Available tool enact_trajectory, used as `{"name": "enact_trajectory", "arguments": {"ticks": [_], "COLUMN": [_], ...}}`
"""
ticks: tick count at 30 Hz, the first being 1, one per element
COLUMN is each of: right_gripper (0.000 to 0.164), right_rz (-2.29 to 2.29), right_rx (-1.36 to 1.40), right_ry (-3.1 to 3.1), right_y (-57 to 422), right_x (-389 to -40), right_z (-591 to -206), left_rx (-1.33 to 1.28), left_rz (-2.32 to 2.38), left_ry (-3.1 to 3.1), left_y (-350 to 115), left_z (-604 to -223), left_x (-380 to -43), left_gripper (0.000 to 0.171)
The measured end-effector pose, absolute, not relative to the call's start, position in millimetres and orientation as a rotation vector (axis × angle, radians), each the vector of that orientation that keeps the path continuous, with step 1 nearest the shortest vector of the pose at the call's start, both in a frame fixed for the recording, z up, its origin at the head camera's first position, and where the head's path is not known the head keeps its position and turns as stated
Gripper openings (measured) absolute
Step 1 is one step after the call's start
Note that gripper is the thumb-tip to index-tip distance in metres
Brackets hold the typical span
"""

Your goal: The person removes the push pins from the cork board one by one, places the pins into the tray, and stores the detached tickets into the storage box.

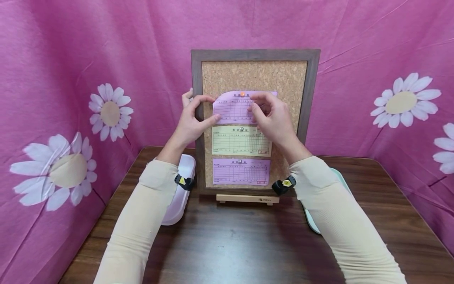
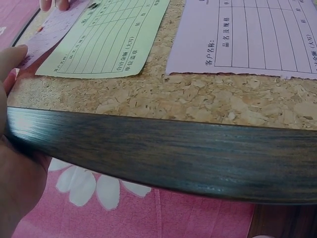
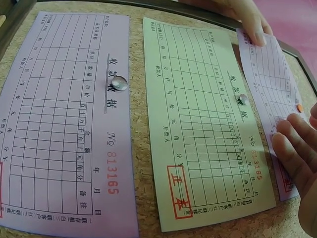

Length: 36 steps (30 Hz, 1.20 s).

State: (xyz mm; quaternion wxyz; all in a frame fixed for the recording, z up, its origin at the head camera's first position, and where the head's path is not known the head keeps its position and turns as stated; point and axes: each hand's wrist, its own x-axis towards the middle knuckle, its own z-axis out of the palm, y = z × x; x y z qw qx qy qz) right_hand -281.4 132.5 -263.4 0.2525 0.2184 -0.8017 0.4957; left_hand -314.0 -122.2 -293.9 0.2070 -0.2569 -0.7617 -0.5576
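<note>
A corkboard (image 1: 255, 75) in a dark wooden frame stands upright with three printed receipt slips on it. My left hand (image 1: 191, 120) pinches the left edge of the top purple slip (image 1: 234, 108), whose upper left corner curls. An orange pushpin (image 1: 242, 94) sits at that slip's top middle. My right hand (image 1: 274, 116) is over the slip's right part, fingers bent, fingertips right at the paper. Below are a pale green slip (image 1: 227, 142) and a lower purple slip (image 1: 227, 171), with silver pushpins (image 3: 119, 83) at their tops.
A small wooden easel ledge (image 1: 232, 198) lies under the board on the brown table (image 1: 227, 244). A white tray (image 1: 177, 205) is to the left, partly behind my forearm. At the right a pale green tray (image 1: 312, 221) shows beside my sleeve. Pink flowered cloth (image 1: 156, 47) surrounds the table.
</note>
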Motion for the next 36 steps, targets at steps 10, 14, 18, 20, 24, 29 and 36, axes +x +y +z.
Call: {"name": "enact_trajectory", "arguments": {"ticks": [10, 14, 18, 20, 24, 29, 36], "right_gripper": [0.025, 0.023, 0.022, 0.021, 0.021, 0.019, 0.015], "right_rz": [1.396, 1.405, 1.382, 1.376, 1.388, 1.388, 1.362], "right_rx": [0.548, 0.527, 0.519, 0.507, 0.473, 0.426, 0.413], "right_ry": [-2.208, -2.207, -2.2, -2.196, -2.194, -2.188, -2.17], "right_y": [131.4, 128.7, 125.2, 123.7, 120.4, 115.3, 108.4], "right_x": [-281.4, -282.5, -284.3, -285.0, -285.6, -287.4, -291.6], "right_z": [-260.3, -258.9, -258.0, -257.6, -255.6, -252.6, -250.9], "left_rx": [-0.711, -0.676, -0.627, -0.591, -0.515, -0.45, -0.48], "left_rz": [-1.605, -1.632, -1.629, -1.627, -1.631, -1.637, -1.585], "left_ry": [-2.075, -2.061, -2.064, -2.073, -2.102, -2.149, -2.163], "left_y": [-118.4, -115.3, -112.7, -111.5, -109.4, -107.9, -107.5], "left_z": [-294.4, -292.7, -289.6, -287.5, -283.0, -277.4, -279.8], "left_x": [-313.7, -312.7, -311.1, -309.5, -305.8, -302.2, -303.1], "left_gripper": [0.029, 0.027, 0.025, 0.025, 0.026, 0.028, 0.026]}}
